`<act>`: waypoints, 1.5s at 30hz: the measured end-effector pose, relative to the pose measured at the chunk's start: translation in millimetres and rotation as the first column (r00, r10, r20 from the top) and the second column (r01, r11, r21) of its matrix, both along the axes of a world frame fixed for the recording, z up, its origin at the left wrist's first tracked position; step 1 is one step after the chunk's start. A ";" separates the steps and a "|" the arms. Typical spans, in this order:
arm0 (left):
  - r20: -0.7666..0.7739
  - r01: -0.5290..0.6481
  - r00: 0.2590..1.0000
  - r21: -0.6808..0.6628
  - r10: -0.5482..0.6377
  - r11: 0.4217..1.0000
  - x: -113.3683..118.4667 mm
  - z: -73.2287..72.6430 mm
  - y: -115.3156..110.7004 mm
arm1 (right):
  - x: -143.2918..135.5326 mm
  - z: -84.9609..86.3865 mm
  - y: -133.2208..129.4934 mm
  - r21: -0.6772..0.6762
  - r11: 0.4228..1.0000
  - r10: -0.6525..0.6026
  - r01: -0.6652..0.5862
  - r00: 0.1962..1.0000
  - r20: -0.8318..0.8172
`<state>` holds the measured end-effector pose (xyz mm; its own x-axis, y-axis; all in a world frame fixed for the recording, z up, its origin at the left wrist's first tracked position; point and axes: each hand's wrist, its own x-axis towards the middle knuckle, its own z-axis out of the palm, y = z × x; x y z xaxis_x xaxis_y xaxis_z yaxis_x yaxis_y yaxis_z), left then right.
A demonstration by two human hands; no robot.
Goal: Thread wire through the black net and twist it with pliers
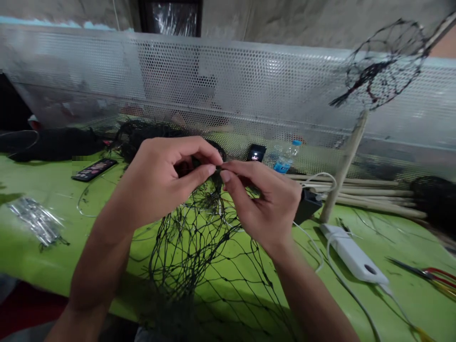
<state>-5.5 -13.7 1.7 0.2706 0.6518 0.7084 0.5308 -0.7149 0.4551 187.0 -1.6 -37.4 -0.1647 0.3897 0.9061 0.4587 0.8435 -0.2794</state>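
Note:
My left hand [174, 183] and my right hand [261, 197] meet in the middle of the view, thumbs and forefingers pinched close together. Between the fingertips is the gathered end of a black knotted net [192, 251]. From there the mesh hangs down over the table's front edge towards my lap. Loose cord ends bunch just under the fingers. The exact strand in each pinch is too small to make out.
On the green table [235, 285] lie scissors [423, 273], a white power bank [354, 254] with cables, a phone [94, 169] and silvery strips [35, 218]. Behind stand a water bottle [288, 156], an upright wooden stick [344, 166] and a perforated metal panel [245, 80]. Another net [388, 64] hangs upper right.

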 end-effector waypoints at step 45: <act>-0.162 -0.046 0.987 -0.232 0.008 0.971 0.8 11.5 -1.9 | 2.6 9.4 7.0 -0.461 0.741 0.296 -0.489 0.854 -0.429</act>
